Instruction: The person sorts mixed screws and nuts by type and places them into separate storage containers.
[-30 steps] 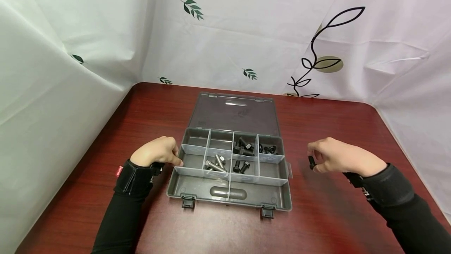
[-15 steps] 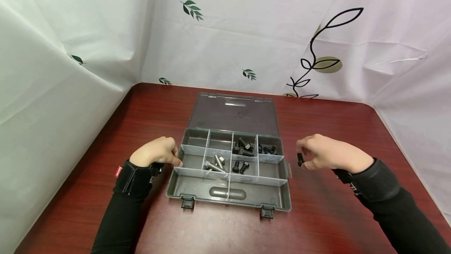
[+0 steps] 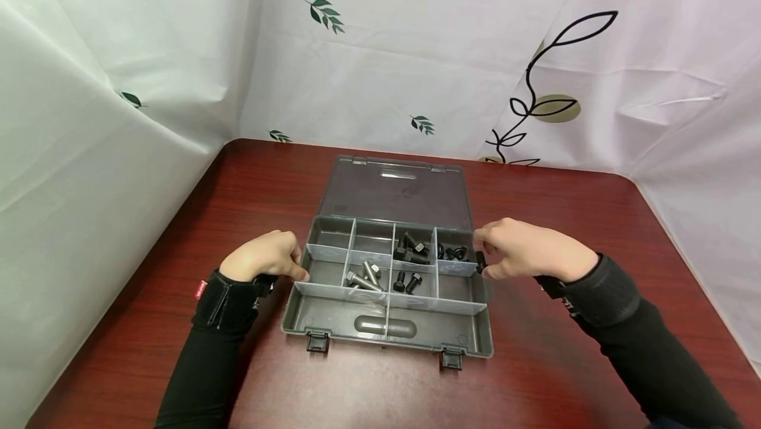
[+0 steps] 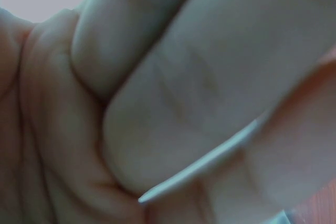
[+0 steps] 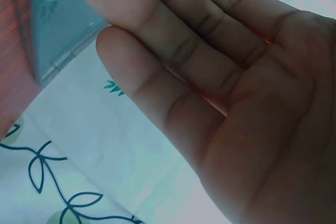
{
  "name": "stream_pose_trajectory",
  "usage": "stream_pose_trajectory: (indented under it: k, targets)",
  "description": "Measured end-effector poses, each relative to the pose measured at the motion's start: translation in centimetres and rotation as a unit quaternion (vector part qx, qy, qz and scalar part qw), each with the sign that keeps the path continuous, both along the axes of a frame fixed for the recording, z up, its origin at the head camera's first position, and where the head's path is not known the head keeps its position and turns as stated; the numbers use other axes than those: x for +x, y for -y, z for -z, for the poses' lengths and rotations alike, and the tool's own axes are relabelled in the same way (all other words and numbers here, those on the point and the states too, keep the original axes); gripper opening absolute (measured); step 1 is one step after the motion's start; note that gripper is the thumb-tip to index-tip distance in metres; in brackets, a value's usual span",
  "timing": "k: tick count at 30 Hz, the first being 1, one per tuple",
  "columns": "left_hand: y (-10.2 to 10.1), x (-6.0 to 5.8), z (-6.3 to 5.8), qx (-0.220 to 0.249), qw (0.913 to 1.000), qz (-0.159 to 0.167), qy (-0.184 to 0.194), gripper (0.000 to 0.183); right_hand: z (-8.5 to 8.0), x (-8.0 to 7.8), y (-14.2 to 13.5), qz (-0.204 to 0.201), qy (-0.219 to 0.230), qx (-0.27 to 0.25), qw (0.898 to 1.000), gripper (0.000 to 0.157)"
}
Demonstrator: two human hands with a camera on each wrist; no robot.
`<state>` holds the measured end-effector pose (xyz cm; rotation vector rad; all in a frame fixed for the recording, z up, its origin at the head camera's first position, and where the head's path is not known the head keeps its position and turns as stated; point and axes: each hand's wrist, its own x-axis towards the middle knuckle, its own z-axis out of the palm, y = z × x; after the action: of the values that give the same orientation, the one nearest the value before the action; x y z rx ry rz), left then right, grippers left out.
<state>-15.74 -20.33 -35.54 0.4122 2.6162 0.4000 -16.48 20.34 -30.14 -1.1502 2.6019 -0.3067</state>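
A grey plastic compartment box [image 3: 386, 330] lies with its lid folded back. My left hand [image 3: 264, 257] grips its left wall; in the left wrist view its fingers [image 4: 173, 82] are curled toward the palm. Between thumb and forefinger my right hand [image 3: 532, 248] pinches a small black bolt [image 3: 480, 262], at the box's right rim. That bolt is out of sight in the right wrist view, where several fingers [image 5: 157, 77] stretch out. Silver bolts [image 3: 364, 277] lie in a middle-row compartment, with two black bolts [image 3: 407, 281] beside them. Dark bolts [image 3: 414, 249] and small black pieces [image 3: 454, 253] fill two back-row compartments.
The see-through lid [image 3: 395, 192] lies behind the box on the reddish wooden table [image 3: 351, 396]. Two black latches [image 3: 451, 358] stick out at its front. A white patterned cloth [image 3: 380, 52] hangs around the table.
My right hand has moved left with the black bolt, from over the bare table to the box's right rim. The left hand has stayed in place.
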Motion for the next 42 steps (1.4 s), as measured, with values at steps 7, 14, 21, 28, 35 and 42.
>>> stream_pose_trajectory:
  k: [7,14,21,28,35,42]
  targets:
    - [0.0,0.0,0.0,-0.002,1.0000,0.001,-0.003,0.031,-0.4,-0.3,1.6,-0.011,0.005,0.011,1.000,0.023]
    - [0.0,0.0,0.0,-0.001,1.0000,0.001,-0.003,0.033,-0.5,-0.5,3.0,-0.024,-0.001,0.019,1.000,0.024]
    - [0.1,0.0,-0.1,-0.001,1.0000,0.002,-0.004,0.032,-0.6,-0.5,4.7,-0.044,-0.001,0.019,0.999,0.020]
    - [0.0,0.0,-0.1,-0.002,1.0000,0.003,-0.004,0.031,-0.4,-0.7,6.1,-0.052,0.003,0.030,0.998,0.023]
    - [0.1,0.2,-0.2,0.000,1.0000,0.002,-0.006,0.033,-0.5,-0.6,7.5,-0.064,0.004,0.045,0.997,0.028]
    - [0.1,0.1,-0.2,0.004,1.0000,0.003,-0.003,0.034,-0.4,-0.5,8.5,-0.079,-0.004,0.052,0.995,0.027]
